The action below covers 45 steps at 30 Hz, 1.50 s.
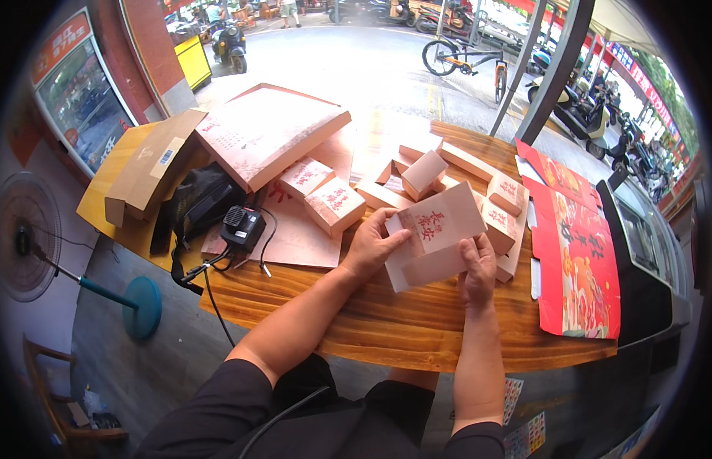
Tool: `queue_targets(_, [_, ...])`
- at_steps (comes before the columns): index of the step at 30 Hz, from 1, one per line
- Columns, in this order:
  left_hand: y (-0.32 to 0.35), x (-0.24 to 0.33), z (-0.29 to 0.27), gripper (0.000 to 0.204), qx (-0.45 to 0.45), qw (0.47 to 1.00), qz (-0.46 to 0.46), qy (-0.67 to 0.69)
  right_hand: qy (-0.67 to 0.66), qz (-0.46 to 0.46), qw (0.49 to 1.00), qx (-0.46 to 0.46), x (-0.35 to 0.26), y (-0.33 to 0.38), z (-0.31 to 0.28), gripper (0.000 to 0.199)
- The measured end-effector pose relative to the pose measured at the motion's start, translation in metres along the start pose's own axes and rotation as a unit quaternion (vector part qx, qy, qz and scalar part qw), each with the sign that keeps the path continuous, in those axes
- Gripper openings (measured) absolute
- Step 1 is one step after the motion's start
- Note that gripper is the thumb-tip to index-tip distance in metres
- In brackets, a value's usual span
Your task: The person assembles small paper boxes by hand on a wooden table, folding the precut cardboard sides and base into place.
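Between my two hands is a pale pink paper box [440, 229] with red lettering, partly folded, its flaps standing out. My left hand [375, 243] grips its left edge, thumb on the front face. At its lower right side my right hand [477, 268] pinches the card between thumb and fingers. Beyond it on the wooden table lies an open pink tray [507, 264] with small pink boxes [506, 193] in it. To the left sit more small folded boxes [335, 205] beside a large pink box lid [268, 126].
A flat red printed carton [574, 260] lies on the table's right side. On the left are a brown cardboard box [153, 164], a black bag [206, 195] and a black device with cables [243, 227]. A fan [141, 306] stands on the floor at left.
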State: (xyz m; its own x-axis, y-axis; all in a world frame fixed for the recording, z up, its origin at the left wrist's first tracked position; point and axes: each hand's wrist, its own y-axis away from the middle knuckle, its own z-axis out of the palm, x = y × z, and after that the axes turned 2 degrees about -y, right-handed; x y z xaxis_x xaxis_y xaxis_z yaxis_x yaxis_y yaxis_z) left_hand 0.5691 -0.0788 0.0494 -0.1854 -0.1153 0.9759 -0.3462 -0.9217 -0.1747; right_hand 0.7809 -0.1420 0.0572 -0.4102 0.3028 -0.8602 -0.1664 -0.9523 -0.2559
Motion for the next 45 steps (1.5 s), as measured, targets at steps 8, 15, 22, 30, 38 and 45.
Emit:
queue_targets(8, [-0.001, 0.012, -0.004, 0.049, -0.038, 0.943, -0.126, 0.306, -0.081, 0.048, 0.992, -0.082, -0.011, 0.003, 0.004, 0.062])
queue_targets(15, [0.004, 0.008, 0.006, 0.052, -0.165, 0.920, -0.201, 0.292, 0.014, 0.060, 0.991, -0.117, -0.001, -0.003, 0.013, 0.087])
queue_targets(22, [0.006, 0.001, 0.011, 0.046, -0.203, 0.927, -0.222, 0.225, -0.047, 0.062, 0.993, -0.093, 0.009, -0.002, 0.000, 0.067])
queue_targets(30, [0.013, 0.027, 0.011, 0.038, -0.242, 0.933, -0.166, 0.207, -0.086, 0.055, 0.991, -0.091, 0.003, 0.003, 0.001, 0.038])
queue_targets(38, [0.005, 0.015, 0.006, 0.049, -0.137, 0.923, -0.116, 0.340, -0.086, 0.076, 0.993, 0.009, 0.006, -0.004, -0.003, 0.035])
queue_targets(45, [0.010, 0.014, 0.011, 0.052, -0.131, 0.939, -0.128, 0.291, 0.114, 0.030, 0.993, -0.005, 0.008, -0.004, 0.010, 0.063])
